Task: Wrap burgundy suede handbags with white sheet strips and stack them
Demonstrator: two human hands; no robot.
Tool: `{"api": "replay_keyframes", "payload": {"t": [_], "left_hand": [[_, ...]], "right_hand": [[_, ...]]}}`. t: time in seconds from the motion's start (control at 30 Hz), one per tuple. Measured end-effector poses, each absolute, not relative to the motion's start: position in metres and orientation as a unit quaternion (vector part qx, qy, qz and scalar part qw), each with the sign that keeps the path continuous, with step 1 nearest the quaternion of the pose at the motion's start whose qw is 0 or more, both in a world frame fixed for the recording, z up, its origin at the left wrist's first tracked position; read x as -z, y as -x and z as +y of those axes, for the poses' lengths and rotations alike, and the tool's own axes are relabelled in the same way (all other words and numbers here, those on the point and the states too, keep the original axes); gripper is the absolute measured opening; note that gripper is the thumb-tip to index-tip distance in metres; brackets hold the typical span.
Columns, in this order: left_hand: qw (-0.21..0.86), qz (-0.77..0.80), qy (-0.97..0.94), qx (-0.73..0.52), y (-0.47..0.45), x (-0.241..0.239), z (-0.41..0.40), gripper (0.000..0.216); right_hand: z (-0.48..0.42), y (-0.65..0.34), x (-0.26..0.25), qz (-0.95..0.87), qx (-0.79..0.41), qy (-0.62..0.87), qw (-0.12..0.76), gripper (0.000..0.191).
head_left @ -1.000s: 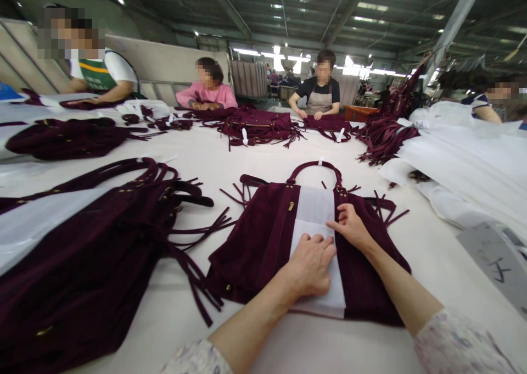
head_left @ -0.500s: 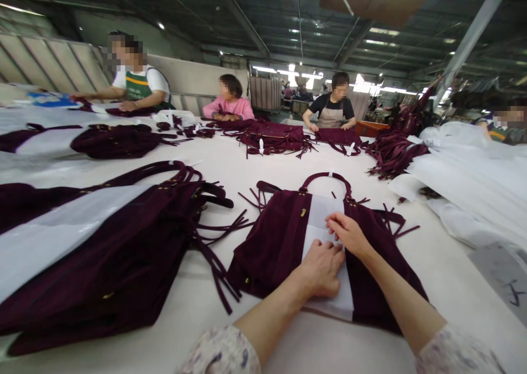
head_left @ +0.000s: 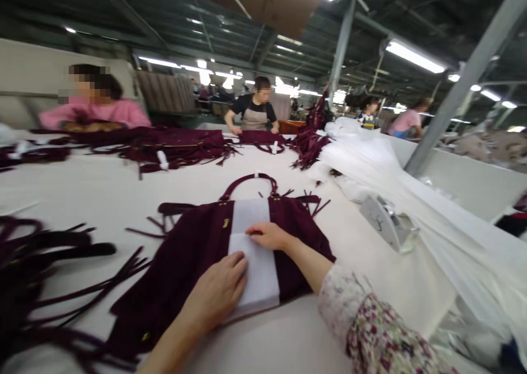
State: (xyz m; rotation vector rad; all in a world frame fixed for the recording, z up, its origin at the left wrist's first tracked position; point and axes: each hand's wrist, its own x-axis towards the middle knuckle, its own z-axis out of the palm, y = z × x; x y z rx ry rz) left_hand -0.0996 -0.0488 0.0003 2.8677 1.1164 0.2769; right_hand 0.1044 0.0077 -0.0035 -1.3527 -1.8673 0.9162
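A dark maroon handbag (head_left: 185,253) lies flat on the white table, its looped handle (head_left: 251,177) pointing away from me. A white paper band (head_left: 259,275) runs down the middle of the bag, with an overlapping edge across it. My left hand (head_left: 224,283) rests on the left part of the band, palm down and fingers stretched out. Over the band's upper part, at the overlap, is my right hand (head_left: 269,235) with thumb and forefinger pinched together. Whatever lies between those fingertips is too small to make out.
Another maroon bag with straps (head_left: 61,258) lies at left. Across the table are more maroon bags (head_left: 177,146) and co-workers, one in a pink top (head_left: 94,113), one in an apron (head_left: 253,118). At right are white sheeting (head_left: 395,171) and a grey tape dispenser (head_left: 387,223).
My view has swung right, so the bags and people appear further left and the tape dispenser shows fully. The right hand's fingers have closed together at the paper's overlap; the left stays on the band.
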Motion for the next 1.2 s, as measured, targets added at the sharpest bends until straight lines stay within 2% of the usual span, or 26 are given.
{"api": "replay_keyframes", "payload": {"t": [0.1, 0.17, 0.23, 0.27, 0.4, 0.5, 0.7, 0.83, 1.0, 1.2], "left_hand": [[0.019, 0.354, -0.932, -0.079, 0.098, 0.004, -0.032, 0.028], [0.014, 0.357, -0.931, -0.070, 0.096, 0.005, -0.025, 0.031], [0.009, 0.359, -0.931, -0.067, 0.094, 0.006, -0.021, 0.033], [0.008, 0.360, -0.930, -0.070, 0.094, 0.007, -0.019, 0.034], [0.016, 0.359, -0.928, -0.095, 0.093, 0.013, -0.013, 0.034], [0.012, 0.357, -0.927, -0.114, 0.093, 0.016, -0.012, 0.032], [0.007, 0.366, -0.921, -0.135, 0.093, 0.014, -0.016, 0.031], [0.006, 0.372, -0.919, -0.132, 0.092, 0.010, -0.018, 0.030], [0.009, 0.371, -0.920, -0.125, 0.090, 0.008, -0.018, 0.032], [-0.015, 0.358, -0.926, -0.122, 0.089, 0.013, -0.010, 0.034]], "right_hand": [[-0.013, -0.153, -0.027, -0.732, -0.351, 0.491, 0.317, 0.025], [-0.045, -0.212, -0.049, -0.738, -0.299, 0.505, 0.333, 0.027], [-0.083, -0.285, -0.069, -0.656, -0.167, 0.653, 0.339, 0.027], [-0.100, -0.323, -0.076, -0.575, -0.089, 0.750, 0.314, 0.029], [-0.150, -0.438, -0.084, -0.420, -0.014, 0.876, 0.236, 0.025], [-0.160, -0.476, -0.074, -0.359, -0.039, 0.915, 0.180, 0.018], [-0.147, -0.489, -0.052, -0.302, -0.194, 0.925, 0.123, 0.029], [-0.150, -0.494, -0.065, -0.292, -0.237, 0.918, 0.129, 0.030], [-0.177, -0.500, -0.090, -0.299, -0.216, 0.910, 0.186, 0.027], [-0.228, -0.477, -0.053, -0.292, -0.200, 0.913, 0.203, 0.031]]}}
